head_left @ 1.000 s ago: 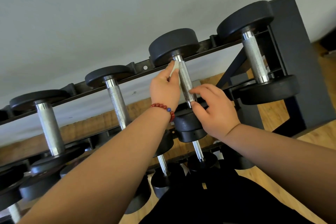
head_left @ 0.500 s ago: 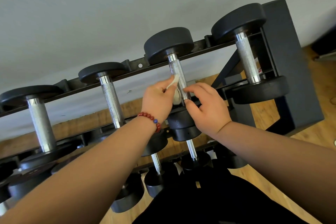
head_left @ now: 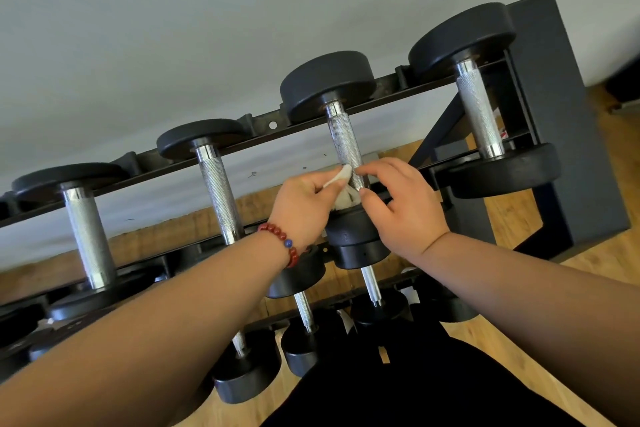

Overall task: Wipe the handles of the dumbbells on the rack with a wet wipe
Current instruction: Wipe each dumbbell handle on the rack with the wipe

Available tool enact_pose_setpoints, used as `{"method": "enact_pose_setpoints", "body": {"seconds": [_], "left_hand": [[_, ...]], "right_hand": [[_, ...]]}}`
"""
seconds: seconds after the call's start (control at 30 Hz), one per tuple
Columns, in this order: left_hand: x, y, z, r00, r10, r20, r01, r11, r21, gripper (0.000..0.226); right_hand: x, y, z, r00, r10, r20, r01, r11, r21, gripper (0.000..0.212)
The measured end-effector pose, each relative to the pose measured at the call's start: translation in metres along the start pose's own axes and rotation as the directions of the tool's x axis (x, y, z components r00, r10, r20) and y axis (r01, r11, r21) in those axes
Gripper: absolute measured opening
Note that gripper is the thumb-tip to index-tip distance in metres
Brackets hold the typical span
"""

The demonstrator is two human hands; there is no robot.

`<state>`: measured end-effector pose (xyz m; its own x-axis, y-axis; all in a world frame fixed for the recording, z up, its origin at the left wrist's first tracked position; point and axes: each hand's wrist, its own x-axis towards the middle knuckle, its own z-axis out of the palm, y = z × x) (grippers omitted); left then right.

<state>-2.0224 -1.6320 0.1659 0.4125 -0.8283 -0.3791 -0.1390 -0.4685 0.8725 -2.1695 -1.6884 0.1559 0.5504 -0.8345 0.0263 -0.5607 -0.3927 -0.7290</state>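
Observation:
Several black dumbbells with knurled steel handles lie across the top tier of a black rack (head_left: 266,126). My left hand (head_left: 301,204), with a red bead bracelet at the wrist, pinches a white wet wipe (head_left: 341,189) against the lower end of the third dumbbell's handle (head_left: 343,142). My right hand (head_left: 401,204) pinches the same handle from the right, fingertips and thumb at its lower end just above the near weight head. The other top handles, left (head_left: 86,236), second (head_left: 220,191) and far right (head_left: 478,107), stand bare.
A lower tier holds smaller dumbbells (head_left: 304,312) below my forearms. The rack's dark end panel (head_left: 561,121) closes the right side. A pale wall rises behind, and wooden floor (head_left: 588,253) shows to the right and below.
My left hand has slid the wipe down the third handle from near the far weight head to the near end. My right hand kept its place at the lower end.

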Motion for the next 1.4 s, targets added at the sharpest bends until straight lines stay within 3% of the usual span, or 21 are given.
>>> {"method": "enact_pose_setpoints", "body": {"seconds": [0.17,0.3,0.37,0.43,0.57,0.8,1.0,1.2,1.4], "left_hand": [[0.006,0.003,0.012,0.993,-0.077,-0.094,0.058,0.98,-0.189,0.019],[0.001,0.0,0.004,1.0,-0.02,-0.012,0.019,0.995,-0.094,0.015],[0.01,0.003,0.002,0.998,-0.042,-0.057,0.034,0.991,-0.126,0.017],[0.015,0.007,0.005,0.991,-0.103,-0.08,0.082,0.97,-0.231,0.017],[0.015,0.002,0.009,0.986,-0.159,0.053,0.165,0.87,-0.465,0.017],[0.022,-0.004,0.009,0.982,-0.145,-0.119,0.118,0.971,-0.207,0.02],[0.023,-0.013,0.004,0.973,-0.23,-0.012,0.219,0.938,-0.268,0.009],[0.029,-0.012,0.003,0.96,-0.267,0.082,0.273,0.833,-0.482,0.03],[0.03,-0.01,0.009,0.972,-0.192,0.134,0.234,0.78,-0.58,0.023]], "right_hand": [[0.001,0.002,0.0,1.0,0.006,0.009,-0.006,1.0,0.016,0.041],[0.001,0.003,0.0,1.0,-0.004,0.007,0.004,1.0,0.025,0.045],[0.001,0.003,0.0,1.0,-0.007,0.009,0.006,1.0,0.024,0.046],[0.001,0.003,-0.001,1.0,0.006,0.012,-0.007,0.999,0.033,0.042],[0.001,0.003,-0.002,0.999,0.046,0.011,-0.046,0.996,0.072,0.037],[0.001,0.003,-0.001,0.998,0.066,0.019,-0.067,0.992,0.104,0.042],[0.001,0.004,-0.001,0.998,0.065,0.017,-0.067,0.992,0.107,0.042],[0.001,0.004,-0.001,0.998,0.064,0.008,-0.065,0.991,0.115,0.041],[0.001,0.005,0.0,0.998,0.062,0.007,-0.062,0.99,0.124,0.039]]}}
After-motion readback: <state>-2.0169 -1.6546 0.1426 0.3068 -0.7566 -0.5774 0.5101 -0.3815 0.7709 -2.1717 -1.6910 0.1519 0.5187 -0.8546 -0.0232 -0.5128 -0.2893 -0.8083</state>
